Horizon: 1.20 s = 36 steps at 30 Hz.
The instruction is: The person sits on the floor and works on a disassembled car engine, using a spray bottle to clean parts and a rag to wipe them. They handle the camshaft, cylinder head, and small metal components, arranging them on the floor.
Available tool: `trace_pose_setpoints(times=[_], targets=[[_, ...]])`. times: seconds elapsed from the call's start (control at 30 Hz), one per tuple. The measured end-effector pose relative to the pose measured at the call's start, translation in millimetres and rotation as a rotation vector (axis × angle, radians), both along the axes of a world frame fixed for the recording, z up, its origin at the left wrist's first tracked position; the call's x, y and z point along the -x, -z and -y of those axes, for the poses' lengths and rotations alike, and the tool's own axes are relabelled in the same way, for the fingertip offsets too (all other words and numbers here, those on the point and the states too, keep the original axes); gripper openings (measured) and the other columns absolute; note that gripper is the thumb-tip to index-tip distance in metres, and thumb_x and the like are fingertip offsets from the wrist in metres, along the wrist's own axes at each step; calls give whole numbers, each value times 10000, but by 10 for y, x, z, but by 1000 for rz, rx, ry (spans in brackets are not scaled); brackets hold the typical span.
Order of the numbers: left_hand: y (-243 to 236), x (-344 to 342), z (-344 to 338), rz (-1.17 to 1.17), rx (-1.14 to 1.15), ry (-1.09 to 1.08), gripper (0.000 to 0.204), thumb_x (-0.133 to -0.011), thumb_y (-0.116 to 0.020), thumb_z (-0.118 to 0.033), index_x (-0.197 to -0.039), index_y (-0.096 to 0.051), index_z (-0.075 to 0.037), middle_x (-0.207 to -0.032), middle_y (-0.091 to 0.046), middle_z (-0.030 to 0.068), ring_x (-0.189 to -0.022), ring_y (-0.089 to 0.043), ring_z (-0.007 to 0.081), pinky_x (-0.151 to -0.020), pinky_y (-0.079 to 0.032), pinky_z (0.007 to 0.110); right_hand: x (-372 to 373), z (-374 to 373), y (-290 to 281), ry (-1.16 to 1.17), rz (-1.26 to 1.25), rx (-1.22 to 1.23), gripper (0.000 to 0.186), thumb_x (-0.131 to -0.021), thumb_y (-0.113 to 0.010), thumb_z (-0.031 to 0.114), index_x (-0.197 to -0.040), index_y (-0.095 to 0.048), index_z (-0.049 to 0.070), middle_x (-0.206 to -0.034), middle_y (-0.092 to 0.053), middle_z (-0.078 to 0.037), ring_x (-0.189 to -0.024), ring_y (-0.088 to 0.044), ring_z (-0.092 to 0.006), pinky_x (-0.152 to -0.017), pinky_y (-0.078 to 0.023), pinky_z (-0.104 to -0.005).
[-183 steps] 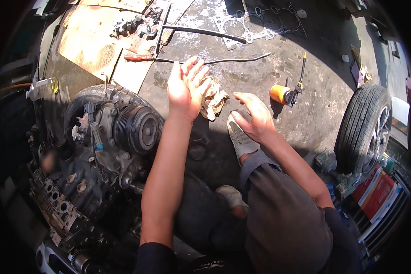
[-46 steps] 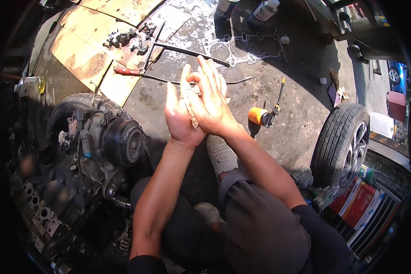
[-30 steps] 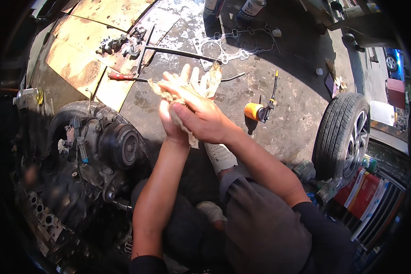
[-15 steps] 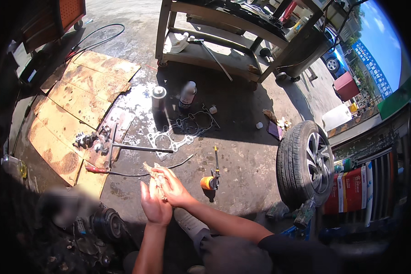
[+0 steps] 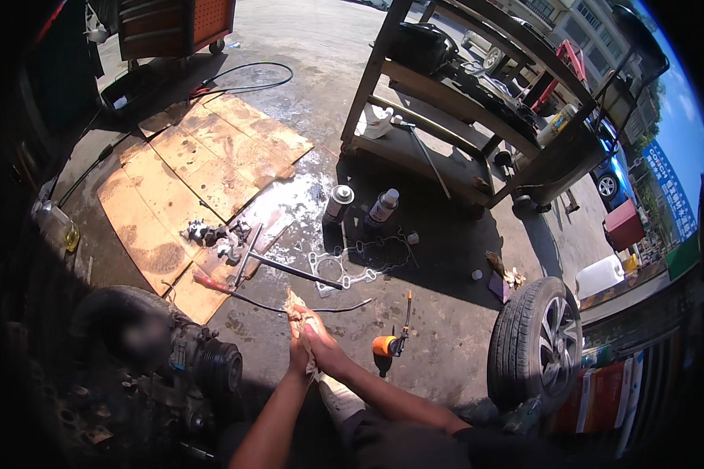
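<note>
**Pressing a crumpled cloth (image 5: 294,303) flat between two palms**

Has the pale cloth sandwiched between left hand (image 5: 296,353) and right hand (image 5: 325,349), low in the middle of the view, above the concrete floor (image 5: 446,328). Brought together palm to palm, with little gap beyond the thickness of the cloth, and gripping nothing else. Covers the near side of it with right hand, thumb toward the top; backs it from the other side with left hand, exact bend of the fingers impossible to tell in the shade. Leaves one end sticking up past the fingertips and a strip hanging down toward the wrists.

Just beyond, on the floor, a long rod with a red handle (image 5: 211,284), partly hidden by cloth and fingers. Past that, a dark T-shaped bar (image 5: 297,270) beside a flat metal gasket (image 5: 370,273). Near right hand, an orange bottle (image 5: 383,345) with a dark nozzle.

As for labels: on a pale-topped can (image 5: 339,205) and a capped can (image 5: 383,208), printed wrappers, too small to read. At upper right, beyond the desk (image 5: 454,108), a blue sign (image 5: 668,191) with white lettering. Beside the tyre (image 5: 516,344), a red box (image 5: 598,397) with pale bands, any print lost in shadow.
</note>
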<state>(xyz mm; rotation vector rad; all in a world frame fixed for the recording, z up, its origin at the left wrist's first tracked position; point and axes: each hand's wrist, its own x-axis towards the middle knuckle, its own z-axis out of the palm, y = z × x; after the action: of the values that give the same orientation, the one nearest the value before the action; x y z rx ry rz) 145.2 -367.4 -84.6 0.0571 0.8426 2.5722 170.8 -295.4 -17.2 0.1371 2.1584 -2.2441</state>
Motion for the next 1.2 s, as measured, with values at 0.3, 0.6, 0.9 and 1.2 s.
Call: trace_pose_setpoints(times=[0.3,0.6,0.9,1.2], targets=[[-614,130,-49,165,256,-104,595,-1093,-347,-331,-1553,-248,34,-1577,-332,114,-1425,-344,194,-1182,-248,310,-264,89,34,116,18,-23,528,-1115,-259,296,-1526,-265,-35,-1523,-398,-162,-1415,-380,-249,-1165,-292,-349],[-680,-320,-230,-22,128,75,587,-1110,-297,-336,-1561,-211,30,-1615,-270,103,-1491,-234,182,-1226,-159,333,187,-370,490,442,15,291,451,-1057,-498,182,-1460,-419,-5,-1432,-515,-128,-1303,-520,-257,-1069,-455,-396],[-1009,199,-128,364,-883,157,809,-983,-255,-712,-1619,-61,-251,-1683,-64,101,-1548,-70,281,-1182,-211,618,203,-478,162,207,76,1217,492,-1049,-445,282,-1485,-389,60,-1528,-430,-136,-1387,-439,-307,-1178,-345,-452],[-576,-2,-256,-566,678,184,598,-1043,-439,-346,-1539,-327,-32,-1582,-348,187,-1466,-339,280,-1210,-250,396,-17,-435,380,399,260,1027,457,-1072,-379,447,-1254,-564,71,-1079,-661,-118,-847,-657,-264,-783,-565,-439]])
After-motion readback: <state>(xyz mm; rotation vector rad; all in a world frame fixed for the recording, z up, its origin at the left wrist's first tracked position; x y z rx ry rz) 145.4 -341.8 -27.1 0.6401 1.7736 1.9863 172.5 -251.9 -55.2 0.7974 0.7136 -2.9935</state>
